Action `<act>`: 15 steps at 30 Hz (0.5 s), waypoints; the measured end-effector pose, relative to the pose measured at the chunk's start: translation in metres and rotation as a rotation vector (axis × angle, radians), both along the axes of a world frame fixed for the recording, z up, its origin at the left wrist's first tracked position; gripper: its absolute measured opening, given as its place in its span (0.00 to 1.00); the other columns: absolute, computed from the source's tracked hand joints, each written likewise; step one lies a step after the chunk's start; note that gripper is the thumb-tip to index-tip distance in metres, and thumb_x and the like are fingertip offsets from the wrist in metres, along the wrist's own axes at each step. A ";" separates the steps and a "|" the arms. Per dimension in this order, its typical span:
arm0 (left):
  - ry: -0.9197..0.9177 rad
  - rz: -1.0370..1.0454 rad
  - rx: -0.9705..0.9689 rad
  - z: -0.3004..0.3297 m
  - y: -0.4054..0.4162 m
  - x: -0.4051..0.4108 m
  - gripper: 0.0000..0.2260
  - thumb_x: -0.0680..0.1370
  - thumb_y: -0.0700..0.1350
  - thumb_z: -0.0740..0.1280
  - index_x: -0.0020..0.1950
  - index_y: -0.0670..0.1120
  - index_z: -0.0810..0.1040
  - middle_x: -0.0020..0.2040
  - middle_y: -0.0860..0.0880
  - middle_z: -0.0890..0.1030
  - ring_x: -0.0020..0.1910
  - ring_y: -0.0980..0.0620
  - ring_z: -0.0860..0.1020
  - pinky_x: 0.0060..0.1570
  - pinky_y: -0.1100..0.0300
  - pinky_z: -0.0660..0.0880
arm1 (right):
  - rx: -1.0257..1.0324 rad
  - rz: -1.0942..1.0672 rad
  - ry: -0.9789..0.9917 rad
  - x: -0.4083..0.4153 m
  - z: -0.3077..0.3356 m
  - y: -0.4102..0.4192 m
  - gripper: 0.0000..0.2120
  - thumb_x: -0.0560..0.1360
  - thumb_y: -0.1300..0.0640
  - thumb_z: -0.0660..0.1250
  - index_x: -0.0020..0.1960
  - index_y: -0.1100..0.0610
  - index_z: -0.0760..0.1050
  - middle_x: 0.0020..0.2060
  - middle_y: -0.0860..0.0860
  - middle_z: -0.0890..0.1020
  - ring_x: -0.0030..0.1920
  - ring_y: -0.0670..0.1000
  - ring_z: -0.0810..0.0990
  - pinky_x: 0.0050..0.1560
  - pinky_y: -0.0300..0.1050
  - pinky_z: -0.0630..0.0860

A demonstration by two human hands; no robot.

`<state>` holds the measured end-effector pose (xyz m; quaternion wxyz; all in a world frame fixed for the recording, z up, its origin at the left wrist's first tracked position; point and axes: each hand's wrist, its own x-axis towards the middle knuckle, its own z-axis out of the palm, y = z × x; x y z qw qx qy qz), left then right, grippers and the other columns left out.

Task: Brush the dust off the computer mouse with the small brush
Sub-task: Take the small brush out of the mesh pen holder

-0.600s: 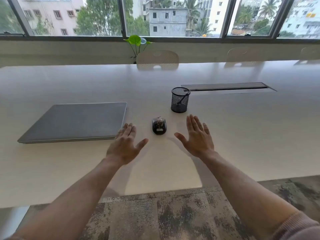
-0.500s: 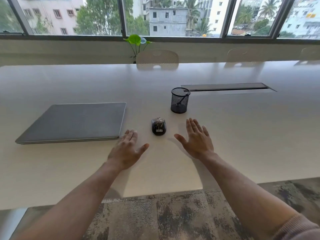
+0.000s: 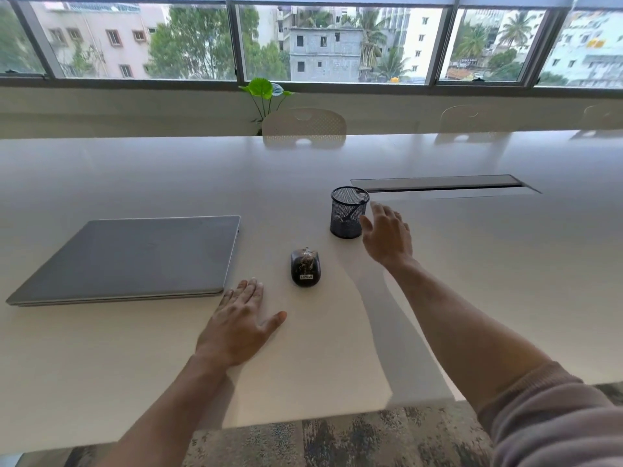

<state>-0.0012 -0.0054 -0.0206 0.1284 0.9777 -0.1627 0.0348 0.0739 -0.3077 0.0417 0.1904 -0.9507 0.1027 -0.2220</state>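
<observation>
A black computer mouse [image 3: 305, 272] with brownish dust on its top lies on the white table [image 3: 505, 281]. Behind it and to the right stands a black mesh pen cup [image 3: 348, 214] with a dark brush handle [image 3: 353, 212] leaning inside. My right hand [image 3: 389, 235] is stretched out beside the cup's right side, fingers straight, holding nothing. My left hand [image 3: 241, 323] lies flat on the table, left of and nearer than the mouse, fingers spread.
A closed grey laptop [image 3: 135, 256] lies to the left of the mouse. A long cable slot [image 3: 438, 184] is set in the table behind the cup. Chairs [image 3: 304, 124] and a green plant [image 3: 263, 92] stand beyond the far edge, under the windows.
My right hand has moved forward from beside the mouse to the right side of the pen cup. My left hand has settled flat on the table.
</observation>
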 end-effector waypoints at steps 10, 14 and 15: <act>-0.026 -0.012 -0.043 -0.004 0.002 0.004 0.40 0.78 0.69 0.53 0.80 0.44 0.52 0.81 0.50 0.51 0.79 0.57 0.46 0.75 0.62 0.39 | -0.153 0.036 0.066 0.052 0.024 -0.015 0.17 0.82 0.54 0.65 0.70 0.52 0.76 0.66 0.55 0.78 0.67 0.61 0.72 0.63 0.55 0.70; -0.034 -0.013 -0.050 -0.005 0.001 0.004 0.40 0.77 0.69 0.53 0.80 0.44 0.53 0.81 0.50 0.51 0.79 0.57 0.46 0.74 0.62 0.39 | -0.168 0.067 0.046 0.058 0.023 -0.018 0.13 0.81 0.57 0.67 0.64 0.54 0.81 0.62 0.56 0.81 0.65 0.61 0.74 0.61 0.52 0.71; -0.032 -0.014 -0.052 -0.005 0.001 0.004 0.40 0.77 0.69 0.53 0.80 0.44 0.53 0.81 0.50 0.51 0.79 0.57 0.46 0.74 0.62 0.39 | -0.159 0.071 0.030 0.059 0.023 -0.018 0.11 0.80 0.58 0.67 0.62 0.55 0.82 0.61 0.56 0.82 0.64 0.61 0.74 0.59 0.51 0.72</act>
